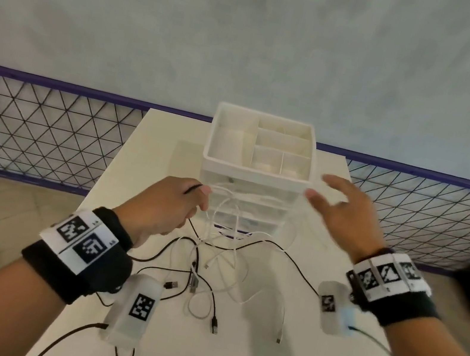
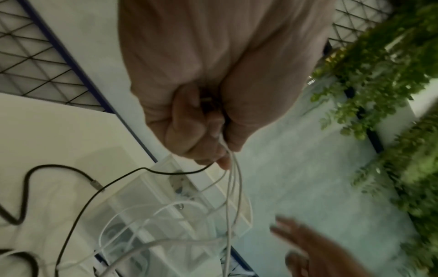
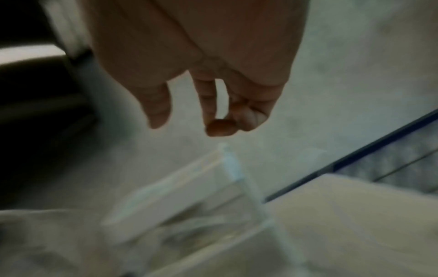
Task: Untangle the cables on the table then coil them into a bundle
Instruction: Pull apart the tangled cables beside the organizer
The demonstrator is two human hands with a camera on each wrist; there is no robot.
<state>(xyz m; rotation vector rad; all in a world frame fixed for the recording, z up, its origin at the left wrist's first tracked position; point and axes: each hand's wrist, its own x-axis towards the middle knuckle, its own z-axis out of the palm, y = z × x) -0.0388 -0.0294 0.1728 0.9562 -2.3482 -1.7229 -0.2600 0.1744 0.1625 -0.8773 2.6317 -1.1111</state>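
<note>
A tangle of thin white cables (image 1: pixel 227 233) and black cables (image 1: pixel 208 286) lies on the cream table (image 1: pixel 259 354), with several plug ends loose near the front. My left hand (image 1: pixel 170 207) is raised above the tangle. Its fist grips a bunch of white cable strands (image 2: pixel 231 187) and one black cable (image 2: pixel 166 171), which hang down from it. My right hand (image 1: pixel 344 211) hovers at the right, beside the organizer's corner. Its fingers are spread and hold nothing. The right wrist view is blurred and shows loose fingers (image 3: pixel 208 105).
A white desk organizer (image 1: pixel 259 150) with top compartments and clear drawers stands at the back middle of the table, right behind the cables. A wire mesh fence (image 1: pixel 32 126) with a purple rail runs behind the table. Green foliage (image 2: pixel 391 75) shows off to one side.
</note>
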